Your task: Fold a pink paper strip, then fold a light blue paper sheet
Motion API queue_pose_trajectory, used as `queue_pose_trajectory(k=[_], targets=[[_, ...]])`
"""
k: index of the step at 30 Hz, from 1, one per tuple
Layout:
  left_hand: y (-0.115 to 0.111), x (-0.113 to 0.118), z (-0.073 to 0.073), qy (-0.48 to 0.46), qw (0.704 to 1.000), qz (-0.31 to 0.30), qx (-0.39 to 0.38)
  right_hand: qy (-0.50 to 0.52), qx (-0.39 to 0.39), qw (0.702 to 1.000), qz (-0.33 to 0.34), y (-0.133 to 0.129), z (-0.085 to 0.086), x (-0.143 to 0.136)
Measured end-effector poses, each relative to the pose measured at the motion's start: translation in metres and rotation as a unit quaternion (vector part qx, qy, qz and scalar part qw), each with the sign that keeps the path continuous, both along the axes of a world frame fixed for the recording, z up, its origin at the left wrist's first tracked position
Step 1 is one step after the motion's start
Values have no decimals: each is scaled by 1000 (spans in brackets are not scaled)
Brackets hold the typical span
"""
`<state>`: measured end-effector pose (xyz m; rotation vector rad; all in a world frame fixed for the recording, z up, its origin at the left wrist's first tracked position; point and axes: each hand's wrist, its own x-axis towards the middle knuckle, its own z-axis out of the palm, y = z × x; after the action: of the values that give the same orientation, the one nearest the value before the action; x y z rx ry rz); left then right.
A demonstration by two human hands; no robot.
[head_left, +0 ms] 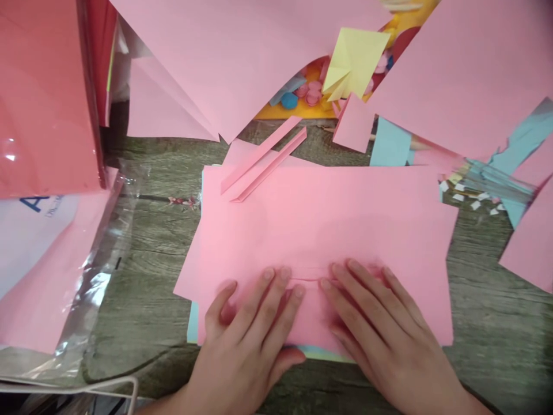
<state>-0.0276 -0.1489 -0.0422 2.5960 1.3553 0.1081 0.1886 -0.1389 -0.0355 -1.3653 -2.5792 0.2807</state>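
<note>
A stack of pink paper sheets [328,219] lies on the wooden table, with light blue and yellow edges showing beneath. Near its front, a narrow pink paper strip [309,274] lies crosswise, hard to tell from the sheet under it. My left hand [253,334] presses flat on the left part of this strip, fingers spread. On the right part rest the outstretched fingers of my right hand [384,328]. Both hands hold nothing, and they cover much of the strip. Two narrow folded pink strips [270,167] lie slanted at the stack's upper left.
Large pink sheets [224,52] overhang a yellow tray [263,114] with small pink and blue pieces. A folded yellow paper [356,60] rests there. Clear plastic packaging [108,259] and a red packet [43,104] are at left. White paper scraps [475,204] lie at right.
</note>
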Motion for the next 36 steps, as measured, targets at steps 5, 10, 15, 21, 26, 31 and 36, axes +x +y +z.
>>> queue_pose_trajectory(k=[5, 10, 15, 21, 26, 31, 36], targets=[[3, -2, 3, 3, 1000, -19, 1, 0, 10, 1000, -26, 18, 10, -9], [3, 0, 6, 25, 999, -20, -1, -107, 10, 993, -47, 37, 13, -24], [-10, 7, 2, 19, 999, 11, 33, -150, 4, 988, -28, 44, 10, -27], [-17, 9, 0, 7, 998, 0, 57, -147, -1, 989, -24, 43, 8, -25], [-14, 4, -1, 4, 999, -17, 27, -140, 2, 990, -23, 45, 6, -25], [-14, 2, -4, -5, 999, -18, 35, -135, 6, 991, -18, 47, 6, -25], [-14, 2, -6, -17, 999, -7, 40, -142, 5, 990, -19, 47, 6, -25]])
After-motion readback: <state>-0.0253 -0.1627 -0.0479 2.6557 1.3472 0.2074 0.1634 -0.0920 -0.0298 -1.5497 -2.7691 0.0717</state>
